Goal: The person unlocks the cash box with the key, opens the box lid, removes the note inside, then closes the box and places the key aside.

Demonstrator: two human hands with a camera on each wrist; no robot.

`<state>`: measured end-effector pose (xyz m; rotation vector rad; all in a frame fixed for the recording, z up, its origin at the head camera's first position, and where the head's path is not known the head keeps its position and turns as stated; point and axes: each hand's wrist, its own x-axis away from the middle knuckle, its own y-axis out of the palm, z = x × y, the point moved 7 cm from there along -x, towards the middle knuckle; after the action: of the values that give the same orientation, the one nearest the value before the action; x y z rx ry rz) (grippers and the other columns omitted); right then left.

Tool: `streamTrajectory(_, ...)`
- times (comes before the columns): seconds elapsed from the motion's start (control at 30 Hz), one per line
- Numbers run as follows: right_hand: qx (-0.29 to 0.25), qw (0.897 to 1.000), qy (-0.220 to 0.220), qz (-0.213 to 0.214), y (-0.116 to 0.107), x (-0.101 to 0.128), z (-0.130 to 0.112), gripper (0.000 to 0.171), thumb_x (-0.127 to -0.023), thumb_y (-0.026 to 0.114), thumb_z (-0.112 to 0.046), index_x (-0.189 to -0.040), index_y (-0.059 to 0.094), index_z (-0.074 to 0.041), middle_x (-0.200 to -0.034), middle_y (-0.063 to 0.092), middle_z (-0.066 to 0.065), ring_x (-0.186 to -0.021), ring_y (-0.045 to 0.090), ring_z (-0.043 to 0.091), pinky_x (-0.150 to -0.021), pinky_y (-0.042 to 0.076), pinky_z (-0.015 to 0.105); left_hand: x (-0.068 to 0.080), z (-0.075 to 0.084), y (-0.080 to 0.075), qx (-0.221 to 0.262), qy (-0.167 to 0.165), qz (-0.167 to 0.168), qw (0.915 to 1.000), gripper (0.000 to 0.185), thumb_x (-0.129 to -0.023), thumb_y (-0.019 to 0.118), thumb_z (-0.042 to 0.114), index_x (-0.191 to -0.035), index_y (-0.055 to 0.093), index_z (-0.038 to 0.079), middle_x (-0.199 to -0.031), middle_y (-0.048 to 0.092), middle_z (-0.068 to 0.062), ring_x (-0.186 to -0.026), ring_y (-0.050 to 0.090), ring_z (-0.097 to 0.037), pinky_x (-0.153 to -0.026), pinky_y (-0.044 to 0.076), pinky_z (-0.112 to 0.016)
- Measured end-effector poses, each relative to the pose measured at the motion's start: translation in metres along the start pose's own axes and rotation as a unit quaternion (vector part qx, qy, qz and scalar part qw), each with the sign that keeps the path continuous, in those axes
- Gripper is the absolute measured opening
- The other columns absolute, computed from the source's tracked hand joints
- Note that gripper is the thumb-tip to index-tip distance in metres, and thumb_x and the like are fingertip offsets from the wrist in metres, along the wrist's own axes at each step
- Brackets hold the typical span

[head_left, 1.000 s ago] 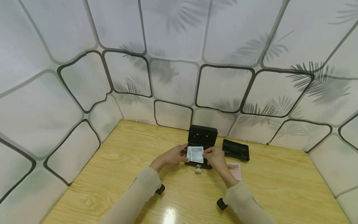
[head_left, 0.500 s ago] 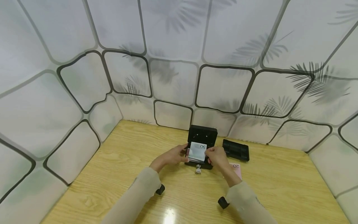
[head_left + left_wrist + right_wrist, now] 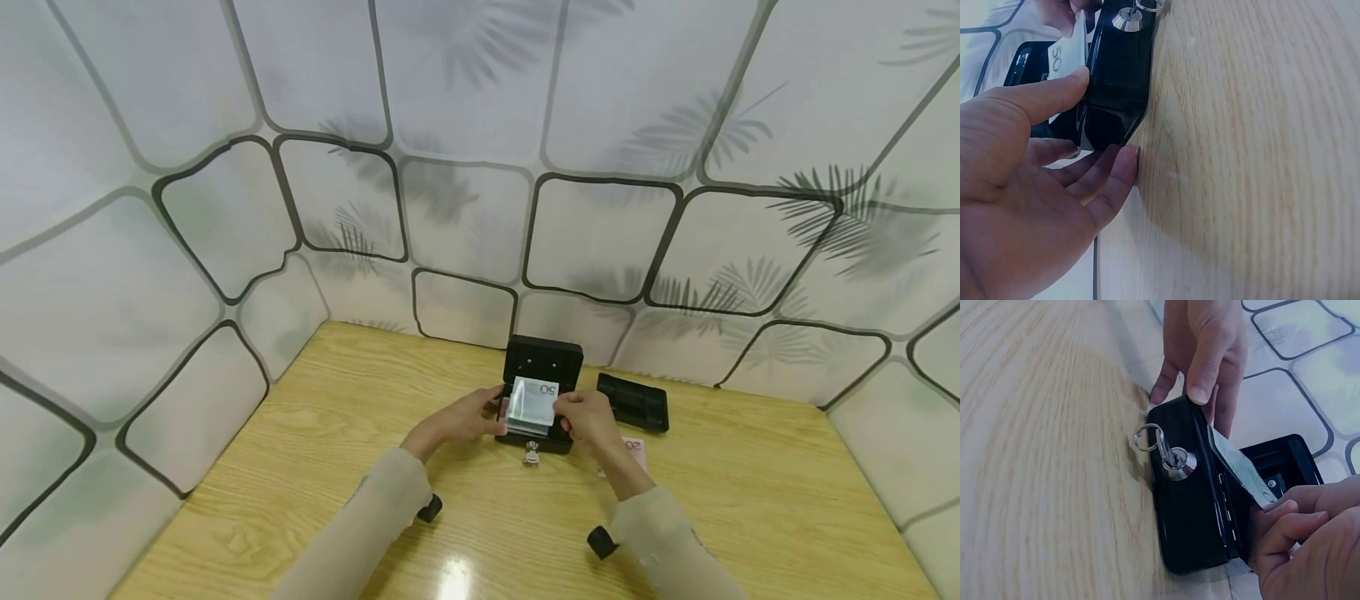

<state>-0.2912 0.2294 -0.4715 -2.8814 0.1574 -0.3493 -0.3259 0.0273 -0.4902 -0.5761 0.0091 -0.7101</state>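
A small black cash box [image 3: 557, 440] stands open on the wooden table, its lid [image 3: 543, 360] raised at the back. My left hand [image 3: 480, 417] grips the box's left end, thumb on the top edge and fingers down the side [image 3: 1107, 169]. My right hand [image 3: 570, 414] pinches the right edge of a pale banknote [image 3: 532, 402] marked 50, held tilted over the box's opening. In the right wrist view the banknote [image 3: 1235, 465] slants out of the box [image 3: 1194, 506], pinched by my right hand [image 3: 1275, 509]. A key on a ring [image 3: 1160, 447] sits in the front lock.
A black inner tray [image 3: 633, 402] lies on the table right of the box. A pink banknote [image 3: 633, 447] lies flat under my right wrist. Patterned walls close in the table [image 3: 300, 467] at the back and on both sides.
The pale banknote lay flat over the box a second ago; its far edge has risen and it now stands tilted. My right hand shifted slightly back and right. The left hand stayed put.
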Motion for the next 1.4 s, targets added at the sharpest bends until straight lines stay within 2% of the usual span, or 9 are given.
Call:
streamTrajectory(0.2, -0.001, 1.0, 0.004, -0.013, -0.009, 0.003, -0.004, 0.031, -0.102, 0.062, -0.007, -0.127, 0.065, 0.011, -0.069, 0.058, 0.004, -0.057, 0.046, 0.008, -0.05, 0.033, 0.023, -0.001, -0.001, 0.0, -0.001, -0.003, -0.001, 1.0, 0.08, -0.1, 0.07, 0.015, -0.163, 0.023, 0.001, -0.154, 0.045, -0.023, -0.142, 0.044, -0.034, -0.116, 0.037, -0.048)
streamTrajectory(0.4, 0.0, 1.0, 0.009, -0.02, -0.026, 0.014, -0.009, 0.036, -0.102, 0.063, -0.01, -0.132, 0.063, 0.009, -0.094, 0.066, 0.008, -0.056, 0.045, 0.007, -0.046, 0.029, 0.021, -0.001, 0.0, 0.001, 0.0, -0.001, -0.002, 1.0, 0.08, -0.1, 0.07, 0.016, -0.163, 0.024, 0.0, -0.154, 0.046, -0.022, -0.142, 0.044, -0.034, -0.116, 0.037, -0.048)
streamTrajectory(0.47, -0.007, 1.0, 0.011, -0.025, -0.034, 0.017, -0.009, 0.037, -0.101, 0.063, -0.01, -0.133, 0.062, 0.009, -0.091, 0.065, 0.006, -0.054, 0.042, 0.006, -0.045, 0.028, 0.021, -0.001, -0.001, 0.001, 0.0, 0.0, -0.002, 1.0, 0.08, -0.1, 0.071, 0.015, -0.163, 0.024, 0.0, -0.154, 0.046, -0.022, -0.142, 0.045, -0.035, -0.116, 0.037, -0.049)
streamTrajectory(0.63, -0.01, 0.999, 0.01, -0.037, -0.059, 0.025, -0.008, 0.036, -0.102, 0.061, -0.01, -0.131, 0.06, 0.012, -0.068, 0.057, -0.001, -0.051, 0.038, 0.003, -0.045, 0.031, 0.018, -0.002, -0.003, 0.002, 0.003, -0.001, -0.002, 1.0, 0.08, -0.1, 0.071, 0.016, -0.163, 0.024, -0.001, -0.153, 0.047, -0.023, -0.142, 0.044, -0.035, -0.117, 0.036, -0.049)
streamTrajectory(0.77, -0.003, 0.999, 0.009, -0.038, -0.084, 0.032, -0.004, 0.036, -0.103, 0.061, -0.011, -0.129, 0.059, 0.014, -0.075, 0.061, -0.002, -0.057, 0.047, 0.002, -0.048, 0.037, 0.017, -0.003, -0.004, 0.003, 0.003, 0.0, -0.002, 1.0, 0.08, -0.1, 0.07, 0.016, -0.163, 0.024, 0.0, -0.153, 0.046, -0.023, -0.143, 0.043, -0.035, -0.117, 0.035, -0.049)
streamTrajectory(0.9, 0.006, 0.999, 0.015, -0.038, -0.109, 0.04, 0.003, 0.031, -0.105, 0.06, -0.013, -0.125, 0.062, 0.01, -0.081, 0.063, -0.002, -0.063, 0.052, 0.003, -0.051, 0.039, 0.018, -0.002, -0.004, 0.003, 0.003, -0.001, -0.002, 1.0, 0.079, -0.1, 0.07, 0.016, -0.163, 0.024, 0.0, -0.153, 0.046, -0.024, -0.142, 0.044, -0.035, -0.117, 0.035, -0.049)
streamTrajectory(1.1, 0.004, 0.999, 0.032, -0.028, -0.143, 0.05, 0.016, 0.025, -0.105, 0.062, -0.015, -0.121, 0.067, 0.004, -0.088, 0.063, -0.005, -0.067, 0.054, 0.004, -0.053, 0.042, 0.018, -0.001, -0.003, 0.0, 0.005, -0.006, 0.003, 1.0, 0.079, -0.1, 0.071, 0.017, -0.163, 0.025, 0.001, -0.154, 0.046, -0.023, -0.142, 0.044, -0.035, -0.116, 0.037, -0.05)
streamTrajectory(1.4, 0.022, 0.997, 0.064, -0.023, -0.185, 0.061, 0.044, 0.026, -0.105, 0.06, -0.014, -0.118, 0.07, 0.006, -0.088, 0.063, -0.006, -0.068, 0.052, 0.006, -0.057, 0.044, 0.021, 0.0, -0.004, -0.001, -0.001, -0.006, 0.004, 1.0, 0.08, -0.1, 0.07, 0.019, -0.163, 0.025, 0.002, -0.155, 0.044, -0.023, -0.143, 0.043, -0.035, -0.117, 0.035, -0.05)
